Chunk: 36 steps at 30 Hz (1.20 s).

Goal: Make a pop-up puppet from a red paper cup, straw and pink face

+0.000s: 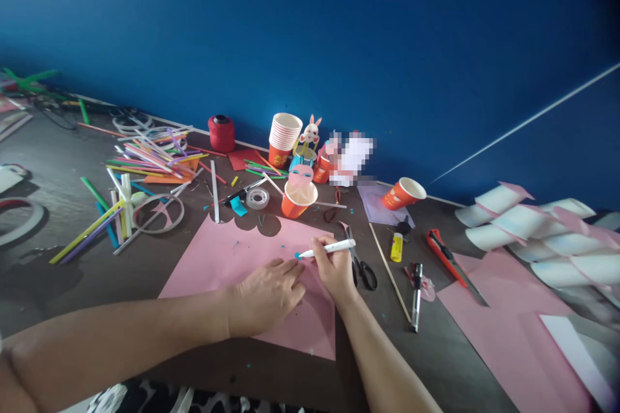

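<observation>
My right hand (336,271) is closed around a white marker pen (334,247), its tip pointing left at a small blue paper piece (298,256). That piece lies on a pink sheet of paper (217,258) with scalloped cuts along its far edge. Flat on the same sheet rests my left hand (271,290), fingers stretched out and close together, fingertips beside the blue piece. Whether they touch it I cannot tell. Just beyond the sheet stands an orange paper cup (296,203) with a pink and blue paper figure at its rim. Scissors (363,271) lie right of my right hand.
Tape (258,198), a stack of paper cups (285,135) and a red spool (221,133) stand toward the blue wall. Colored strips (155,155) are piled left. On the right lie a wooden stick (390,274), a red utility knife (453,261) and white paper rolls (523,226).
</observation>
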### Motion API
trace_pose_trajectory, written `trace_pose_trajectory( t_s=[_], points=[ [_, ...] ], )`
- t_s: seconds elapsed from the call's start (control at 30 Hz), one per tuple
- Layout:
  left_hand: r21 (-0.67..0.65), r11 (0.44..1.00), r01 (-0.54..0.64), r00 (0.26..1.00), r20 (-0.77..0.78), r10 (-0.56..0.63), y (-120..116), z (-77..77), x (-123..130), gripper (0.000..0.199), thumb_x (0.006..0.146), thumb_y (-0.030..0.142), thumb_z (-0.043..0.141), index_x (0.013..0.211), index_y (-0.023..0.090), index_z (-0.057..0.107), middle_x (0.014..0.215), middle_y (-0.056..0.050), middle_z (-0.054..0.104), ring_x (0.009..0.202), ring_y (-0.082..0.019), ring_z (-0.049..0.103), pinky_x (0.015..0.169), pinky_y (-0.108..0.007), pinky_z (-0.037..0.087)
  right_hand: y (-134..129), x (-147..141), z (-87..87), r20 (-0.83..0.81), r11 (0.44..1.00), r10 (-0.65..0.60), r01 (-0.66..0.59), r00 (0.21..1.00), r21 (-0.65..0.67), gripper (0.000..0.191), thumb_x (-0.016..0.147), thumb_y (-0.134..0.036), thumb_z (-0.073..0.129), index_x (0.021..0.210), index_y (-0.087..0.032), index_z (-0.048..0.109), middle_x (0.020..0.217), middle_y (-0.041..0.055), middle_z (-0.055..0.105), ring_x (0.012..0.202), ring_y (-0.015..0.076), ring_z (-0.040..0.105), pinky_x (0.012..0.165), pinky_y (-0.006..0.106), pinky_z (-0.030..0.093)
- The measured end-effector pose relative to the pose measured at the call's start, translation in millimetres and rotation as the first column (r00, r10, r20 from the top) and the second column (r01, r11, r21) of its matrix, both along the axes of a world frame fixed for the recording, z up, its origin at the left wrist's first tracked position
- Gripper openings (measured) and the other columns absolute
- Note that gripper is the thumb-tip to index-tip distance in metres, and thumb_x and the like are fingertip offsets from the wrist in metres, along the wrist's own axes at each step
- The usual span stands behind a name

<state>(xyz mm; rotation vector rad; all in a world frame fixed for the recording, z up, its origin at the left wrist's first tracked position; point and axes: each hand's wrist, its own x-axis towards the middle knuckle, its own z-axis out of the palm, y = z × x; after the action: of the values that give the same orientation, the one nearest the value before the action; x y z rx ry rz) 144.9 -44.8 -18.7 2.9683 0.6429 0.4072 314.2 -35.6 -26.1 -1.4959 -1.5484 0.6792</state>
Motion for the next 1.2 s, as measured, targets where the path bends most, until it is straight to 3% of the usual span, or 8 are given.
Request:
trace_pose_trajectory(
  t_s=[0.63,1.2],
  points=[
    [0.015,1.0,0.012,0.994,-0.113,-0.011,1.6,2.5,1.9,0.02,0.077,0.019,0.044,0.094,0.013,0.053,0.113,-0.017,0.051,0.11,-0.028,0.044,0.085,-0.039,0.037,2.6,2.5,-4.4,0.194,1.0,0.022,-0.019,0.981,-0.019,0.023,0.082,-0.034,0.046,0.068,-0.018,0.054,0.054,0.0024,0.06,0.054,0.0154,0.059,0.05,0.021,0.042],
    [-0.058,0.998,-0.016,0.981,-0.194,0.005,-0.2,-3.7,6.6,0.026,0.078,0.023,0.045,0.102,0.017,0.05,0.12,-0.016,0.047,0.115,-0.029,0.039,0.087,-0.042,0.032,4.6,2.9,-4.9,0.23,1.0,0.016,-0.02,0.973,0.019,0.024,0.083,-0.033,0.044,0.066,-0.018,0.051,0.057,0.0013,0.055,0.053,0.0137,0.052,0.05,0.021,0.038]
  ],
)
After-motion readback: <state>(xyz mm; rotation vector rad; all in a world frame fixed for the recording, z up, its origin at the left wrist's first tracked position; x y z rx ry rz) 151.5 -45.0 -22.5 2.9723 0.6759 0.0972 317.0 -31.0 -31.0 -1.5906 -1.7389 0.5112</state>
